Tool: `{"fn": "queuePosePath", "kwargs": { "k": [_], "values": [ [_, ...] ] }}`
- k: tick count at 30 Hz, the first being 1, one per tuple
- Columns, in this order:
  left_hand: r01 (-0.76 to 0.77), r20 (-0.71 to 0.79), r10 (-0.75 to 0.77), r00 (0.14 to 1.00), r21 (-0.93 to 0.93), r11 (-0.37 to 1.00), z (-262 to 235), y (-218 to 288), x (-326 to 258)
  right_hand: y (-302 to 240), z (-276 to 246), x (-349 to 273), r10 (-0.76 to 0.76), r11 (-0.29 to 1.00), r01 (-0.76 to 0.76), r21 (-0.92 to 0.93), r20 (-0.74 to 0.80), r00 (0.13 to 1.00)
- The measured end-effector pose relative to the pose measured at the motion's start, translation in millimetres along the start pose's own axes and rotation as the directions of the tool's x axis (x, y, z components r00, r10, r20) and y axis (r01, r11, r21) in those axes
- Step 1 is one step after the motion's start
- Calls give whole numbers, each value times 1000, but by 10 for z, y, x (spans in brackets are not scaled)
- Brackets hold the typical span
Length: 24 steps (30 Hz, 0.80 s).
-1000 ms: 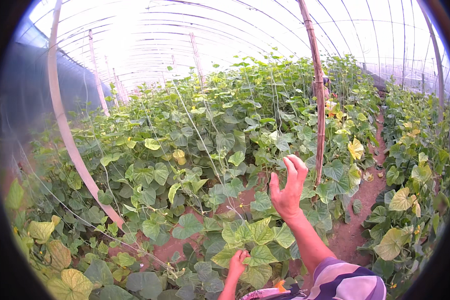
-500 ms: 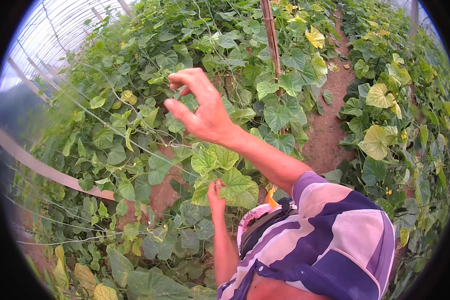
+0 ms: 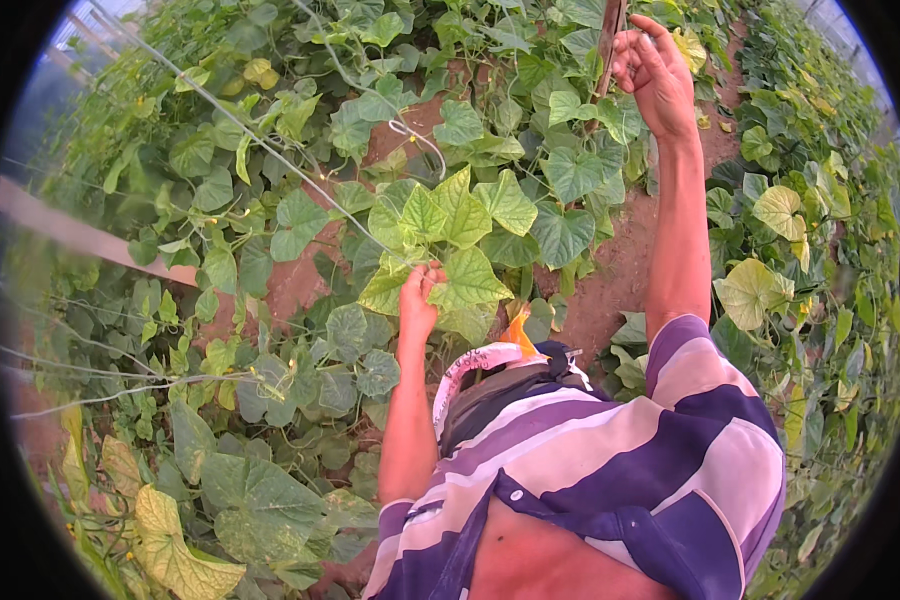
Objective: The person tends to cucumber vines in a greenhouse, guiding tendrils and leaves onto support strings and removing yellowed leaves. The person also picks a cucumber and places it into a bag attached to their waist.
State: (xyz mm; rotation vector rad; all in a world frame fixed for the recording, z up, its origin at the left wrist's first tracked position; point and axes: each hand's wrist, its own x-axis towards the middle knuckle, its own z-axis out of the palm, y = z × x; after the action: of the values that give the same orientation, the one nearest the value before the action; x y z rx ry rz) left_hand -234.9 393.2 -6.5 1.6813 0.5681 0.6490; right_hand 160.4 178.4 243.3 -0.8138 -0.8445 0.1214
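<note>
My left hand [image 3: 420, 295] is closed around a cucumber-like vine stem, just under a cluster of light green leaves [image 3: 438, 218]. A taut pale string [image 3: 260, 140] runs down from the upper left to these fingers. High at the upper right, my right hand [image 3: 660, 85] is raised beside a wooden stake [image 3: 611, 45]. Its fingers are loosely bent and apart, and nothing shows between them. I cannot tell whether a fingertip touches the stake.
Leafy vines crowd both sides, some with yellowing leaves [image 3: 755, 290]. A bare soil path [image 3: 625, 250] runs between rows at the right. Other strings [image 3: 120, 390] stretch across the left, below a pale curved band [image 3: 80, 225]. An orange item [image 3: 518, 332] sits at my waist.
My right hand has swung from above the left hand to the upper right, near the stake. My left hand keeps its hold on the stem. The whole view has shifted.
</note>
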Motion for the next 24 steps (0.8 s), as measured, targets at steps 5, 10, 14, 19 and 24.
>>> {"fn": "queuePosePath", "kwargs": {
  "k": [5, 10, 14, 19, 24],
  "values": [
    [123, 103, -139, 985, 153, 981, 188, -50, 162, 640, 604, 90, 186, 960, -124, -253, 239, 953],
    [118, 107, -133, 985, 137, 984, 283, -144, 77, 523, 1283, -359, 353, 931, -335, -144, 585, 730],
    [178, 83, -199, 977, 207, 962, 265, -2, 63, 648, 1039, -1008, 263, 749, -546, 375, 589, 764],
    [97, 17, -97, 995, 4, 995, -1, -328, -6, 1054, 556, -2281, 446, 401, -594, 698, 418, 792],
    [154, -11, -154, 988, 18, 988, 61, -321, 144, 1464, 459, -2879, 595, 272, -749, 604, 506, 624]
  ]
}}
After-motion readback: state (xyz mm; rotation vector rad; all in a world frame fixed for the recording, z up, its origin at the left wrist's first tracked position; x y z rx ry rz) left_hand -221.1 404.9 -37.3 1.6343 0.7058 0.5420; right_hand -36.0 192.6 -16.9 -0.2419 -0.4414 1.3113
